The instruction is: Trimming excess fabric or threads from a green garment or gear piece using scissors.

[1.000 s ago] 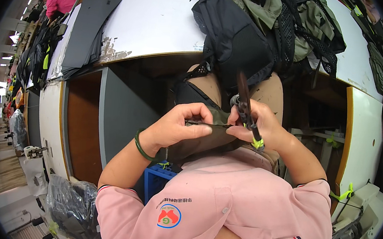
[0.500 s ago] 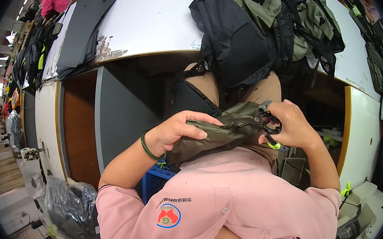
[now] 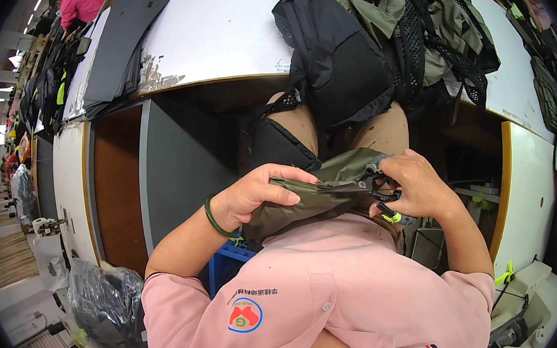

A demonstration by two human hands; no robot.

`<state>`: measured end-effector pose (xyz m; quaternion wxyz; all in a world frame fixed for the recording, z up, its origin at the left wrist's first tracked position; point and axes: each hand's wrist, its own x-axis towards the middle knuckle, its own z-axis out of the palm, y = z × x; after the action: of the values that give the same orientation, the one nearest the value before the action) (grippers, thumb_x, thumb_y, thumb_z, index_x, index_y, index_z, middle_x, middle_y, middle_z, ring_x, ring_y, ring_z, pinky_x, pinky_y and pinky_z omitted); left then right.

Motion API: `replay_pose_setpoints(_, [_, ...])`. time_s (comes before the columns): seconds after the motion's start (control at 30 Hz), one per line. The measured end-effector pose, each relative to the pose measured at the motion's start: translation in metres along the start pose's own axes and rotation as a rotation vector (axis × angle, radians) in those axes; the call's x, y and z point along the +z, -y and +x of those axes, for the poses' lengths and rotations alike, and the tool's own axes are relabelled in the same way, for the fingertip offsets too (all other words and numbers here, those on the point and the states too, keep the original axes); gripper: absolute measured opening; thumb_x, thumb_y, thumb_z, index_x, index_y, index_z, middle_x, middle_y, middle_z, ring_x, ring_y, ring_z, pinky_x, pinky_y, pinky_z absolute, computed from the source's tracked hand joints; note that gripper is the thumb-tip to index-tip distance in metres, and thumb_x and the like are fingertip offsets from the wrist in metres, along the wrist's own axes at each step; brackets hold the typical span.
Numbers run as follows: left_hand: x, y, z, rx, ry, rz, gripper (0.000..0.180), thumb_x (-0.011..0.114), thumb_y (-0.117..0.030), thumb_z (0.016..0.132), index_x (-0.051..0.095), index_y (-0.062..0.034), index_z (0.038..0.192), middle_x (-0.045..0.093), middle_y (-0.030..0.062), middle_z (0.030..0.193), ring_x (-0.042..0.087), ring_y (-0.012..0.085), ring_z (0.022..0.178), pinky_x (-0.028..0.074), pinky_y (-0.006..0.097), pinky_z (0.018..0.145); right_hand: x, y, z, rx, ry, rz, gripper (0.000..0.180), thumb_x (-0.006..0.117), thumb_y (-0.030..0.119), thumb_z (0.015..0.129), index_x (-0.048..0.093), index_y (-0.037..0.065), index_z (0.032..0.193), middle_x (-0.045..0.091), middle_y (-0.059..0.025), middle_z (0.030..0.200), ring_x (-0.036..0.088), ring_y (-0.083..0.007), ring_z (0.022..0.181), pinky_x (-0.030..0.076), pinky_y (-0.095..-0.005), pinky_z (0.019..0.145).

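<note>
Olive cloth (image 3: 299, 206) looks soft, light; hold its edge. Left hand (image 3: 253, 192) pinches it between fingers; right hand (image 3: 417, 182) curls round scissors (image 3: 387, 197).

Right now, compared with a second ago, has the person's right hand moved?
Yes. The right hand has moved rightward, closer to the white side panel under the table.

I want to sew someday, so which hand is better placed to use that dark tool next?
Probably the right hand: it has the dark tool, close to the olive cloth. The left hand pinches that cloth between thumb and fingers.
</note>
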<state>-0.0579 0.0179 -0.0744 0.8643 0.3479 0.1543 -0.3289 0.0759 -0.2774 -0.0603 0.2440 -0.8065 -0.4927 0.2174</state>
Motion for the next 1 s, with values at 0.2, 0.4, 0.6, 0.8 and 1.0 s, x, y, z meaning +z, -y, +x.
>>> replay_pose_setpoints(0.2, [0.001, -0.001, 0.001, -0.013, 0.014, 0.007, 0.042, 0.064, 0.006, 0.082, 0.061, 0.006, 0.124, 0.068, 0.0141, 0.116, 0.067, 0.0165, 0.101, 0.052, 0.026, 0.092, 0.001, -0.003, -0.002, 0.023, 0.001, -0.093, 0.056, 0.086, 0.052, 0.061, 0.053, 0.007, 0.066, 0.055, -0.0059, 0.061, 0.053, -0.0294, 0.06, 0.04, -0.0354, 0.068])
replay_pose_setpoints(0.4, [0.004, -0.003, 0.002, 0.006, 0.018, 0.07, 0.041, 0.064, 0.005, 0.082, 0.062, 0.0049, 0.123, 0.068, 0.0138, 0.117, 0.067, 0.0159, 0.102, 0.052, 0.026, 0.093, -0.009, -0.004, -0.003, 0.027, -0.077, -0.108, 0.053, 0.086, 0.049, 0.06, 0.054, 0.008, 0.066, 0.057, -0.0052, 0.062, 0.053, -0.0289, 0.06, 0.04, -0.0353, 0.069])
replay_pose_setpoints(0.6, [0.004, -0.002, 0.002, 0.008, -0.015, 0.087, 0.041, 0.065, 0.004, 0.082, 0.062, 0.0045, 0.124, 0.068, 0.0127, 0.115, 0.066, 0.0147, 0.101, 0.051, 0.027, 0.094, -0.018, 0.006, 0.006, -0.032, -0.083, -0.138, 0.051, 0.087, 0.046, 0.061, 0.053, 0.009, 0.069, 0.057, -0.0035, 0.064, 0.054, -0.0268, 0.06, 0.038, -0.035, 0.072])
replay_pose_setpoints(0.8, [0.003, 0.0, 0.002, 0.012, -0.005, 0.101, 0.042, 0.066, 0.004, 0.082, 0.062, 0.0041, 0.124, 0.068, 0.0119, 0.116, 0.066, 0.0149, 0.101, 0.051, 0.026, 0.094, -0.009, -0.002, 0.003, -0.06, -0.112, -0.227, 0.047, 0.087, 0.041, 0.062, 0.053, 0.009, 0.068, 0.056, -0.0042, 0.06, 0.055, -0.0264, 0.06, 0.038, -0.0342, 0.07])
replay_pose_setpoints(1.0, [0.008, -0.001, 0.004, 0.01, 0.015, 0.112, 0.042, 0.068, 0.0, 0.082, 0.062, 0.0019, 0.123, 0.066, 0.0101, 0.116, 0.064, 0.0141, 0.103, 0.049, 0.027, 0.093, 0.003, 0.0, 0.01, 0.041, -0.154, -0.034, 0.047, 0.089, 0.039, 0.064, 0.057, 0.006, 0.074, 0.06, -0.0055, 0.066, 0.056, -0.0233, 0.062, 0.042, -0.0344, 0.068])
